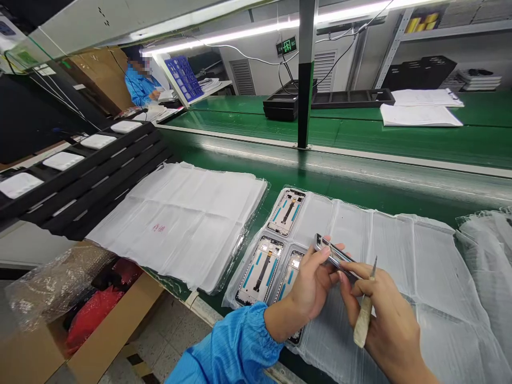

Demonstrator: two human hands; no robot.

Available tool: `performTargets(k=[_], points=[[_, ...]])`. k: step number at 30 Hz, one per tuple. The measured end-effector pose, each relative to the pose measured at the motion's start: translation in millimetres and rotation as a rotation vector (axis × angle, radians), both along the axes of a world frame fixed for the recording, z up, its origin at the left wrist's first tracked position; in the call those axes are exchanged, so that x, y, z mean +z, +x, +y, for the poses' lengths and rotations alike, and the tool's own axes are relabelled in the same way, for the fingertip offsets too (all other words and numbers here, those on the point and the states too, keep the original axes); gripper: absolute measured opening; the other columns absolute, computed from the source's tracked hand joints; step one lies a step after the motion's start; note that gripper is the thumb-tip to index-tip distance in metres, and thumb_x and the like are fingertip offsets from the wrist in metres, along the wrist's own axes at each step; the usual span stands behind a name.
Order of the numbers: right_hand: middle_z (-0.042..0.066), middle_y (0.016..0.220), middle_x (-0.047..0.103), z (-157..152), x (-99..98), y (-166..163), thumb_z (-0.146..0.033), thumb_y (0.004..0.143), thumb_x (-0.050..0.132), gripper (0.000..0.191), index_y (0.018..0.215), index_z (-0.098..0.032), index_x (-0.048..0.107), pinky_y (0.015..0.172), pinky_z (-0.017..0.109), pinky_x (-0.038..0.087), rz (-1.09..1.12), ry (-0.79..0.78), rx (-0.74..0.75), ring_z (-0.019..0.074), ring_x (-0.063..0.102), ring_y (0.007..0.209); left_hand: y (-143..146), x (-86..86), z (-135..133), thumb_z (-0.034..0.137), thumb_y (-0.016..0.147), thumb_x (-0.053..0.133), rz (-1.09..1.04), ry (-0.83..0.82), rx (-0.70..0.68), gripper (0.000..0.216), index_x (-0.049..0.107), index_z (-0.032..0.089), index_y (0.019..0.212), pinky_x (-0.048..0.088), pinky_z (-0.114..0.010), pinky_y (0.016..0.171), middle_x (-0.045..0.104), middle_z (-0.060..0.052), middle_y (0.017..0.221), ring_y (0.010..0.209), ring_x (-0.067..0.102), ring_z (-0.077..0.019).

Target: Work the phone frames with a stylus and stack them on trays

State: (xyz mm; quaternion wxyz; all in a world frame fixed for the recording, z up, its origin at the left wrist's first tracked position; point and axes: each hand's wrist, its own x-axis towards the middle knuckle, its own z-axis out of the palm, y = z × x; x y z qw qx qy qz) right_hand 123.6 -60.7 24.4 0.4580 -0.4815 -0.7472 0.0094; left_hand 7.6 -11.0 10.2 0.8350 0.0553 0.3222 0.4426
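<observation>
Here, the left hand (310,285) curls closed around a phone frame (334,256), held up above a clear plastic tray (352,229) lined with white film, while the right hand (386,320) grips a pale-handled pointed pick (363,322) just beside the frame (the blue sleeve (236,346) is cuffed at the wrist). More frames (260,269) lie in the tray's pockets.

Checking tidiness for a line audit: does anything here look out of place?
One thing stands out: crumpled bubble wrap bulges out of the open cardboard box below the belt edge, with red plastic bags inside, looking untidy beside the neatly stacked white sheets.
</observation>
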Motion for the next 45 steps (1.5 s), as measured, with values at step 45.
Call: performTargets(k=[45], points=[[0.008,0.114,0.063,1.3,-3.4,4.2,0.0,0.104,0.061,0.026,0.095,-0.017,0.044,0.083,0.027,0.053,0.01,0.014,0.007,0.0166,0.065,0.11,2.0,-2.0,-0.7,0.059,0.053,0.098,0.061,0.01,-0.045,0.095,0.05,0.014,0.122,0.056,-0.038,0.081,0.067,-0.017,0.127,0.106,0.07,-0.0312]])
